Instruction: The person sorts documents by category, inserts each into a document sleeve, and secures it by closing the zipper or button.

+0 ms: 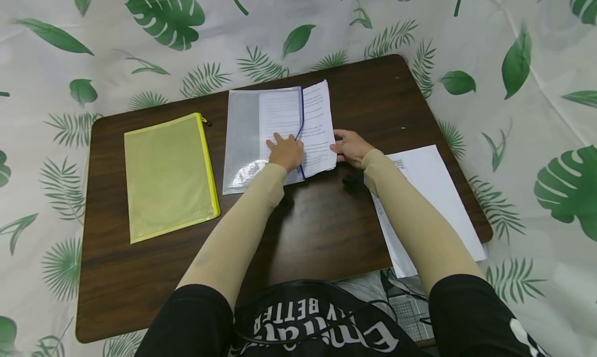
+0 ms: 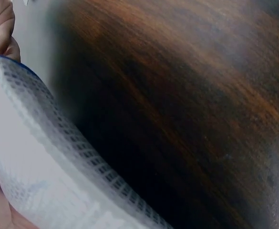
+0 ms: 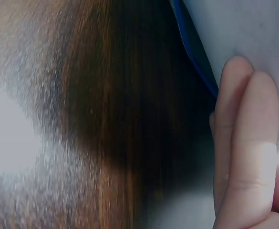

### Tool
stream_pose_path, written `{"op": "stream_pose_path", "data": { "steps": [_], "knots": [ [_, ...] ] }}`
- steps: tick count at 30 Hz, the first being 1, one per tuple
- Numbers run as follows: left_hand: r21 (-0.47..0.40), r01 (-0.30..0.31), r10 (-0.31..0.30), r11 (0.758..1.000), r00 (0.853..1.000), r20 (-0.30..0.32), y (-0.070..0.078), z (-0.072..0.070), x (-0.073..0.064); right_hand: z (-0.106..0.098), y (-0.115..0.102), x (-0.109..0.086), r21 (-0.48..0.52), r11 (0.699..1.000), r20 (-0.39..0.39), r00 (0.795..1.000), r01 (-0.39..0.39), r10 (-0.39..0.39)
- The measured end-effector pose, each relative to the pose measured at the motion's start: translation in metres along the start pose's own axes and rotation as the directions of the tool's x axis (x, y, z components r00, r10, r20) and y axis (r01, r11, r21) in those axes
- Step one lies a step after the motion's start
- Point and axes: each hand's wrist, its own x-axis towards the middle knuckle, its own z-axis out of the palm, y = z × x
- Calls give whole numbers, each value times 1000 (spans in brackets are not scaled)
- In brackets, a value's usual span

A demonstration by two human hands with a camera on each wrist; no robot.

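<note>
Papers (image 1: 318, 124) lie partly in the pouch (image 1: 241, 134), upper centre of the frame. The right hand's (image 1: 353, 146) fingers pinch their edge; the left hand's (image 1: 286, 153) spread over the pouch, any pinch unclear. Best keep everything flat and square.

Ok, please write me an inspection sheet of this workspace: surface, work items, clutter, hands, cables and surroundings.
Surface: dark wood-grain table.
Work items: clear mesh document pouch with blue edge; printed sheets partly inside, protruding at right.
Clutter: yellow zipper pouch at left; loose white papers at right, overhanging the table's edge.
Hands: left hand on the document pouch near its blue edge; right hand holding the sheets' outer edge.
Cables: black cables below the table's near edge.
Surroundings: white cloth printed with green leaves.
</note>
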Motion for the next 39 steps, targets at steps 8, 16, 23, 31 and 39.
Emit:
{"op": "stream_pose_path", "data": {
  "steps": [8,16,23,31,39],
  "knots": [
    [73,-19,18,997,1000,5,2,2,3,8,2,3,-8,1000,-6,1000,-8,8],
    [-113,63,-62,992,998,11,12,2,2,12,3,2,-3,1000,2,1000,-27,27],
    [-81,81,-80,993,997,11,13,3,1,14,5,7,12,999,19,999,-51,51],
    [53,22,-23,998,1000,17,8,0,1,22,4,12,2,999,31,998,-50,50],
    [144,-31,28,989,999,25,-2,-3,0,33,0,17,4,998,38,998,-56,56]
  ]
}}
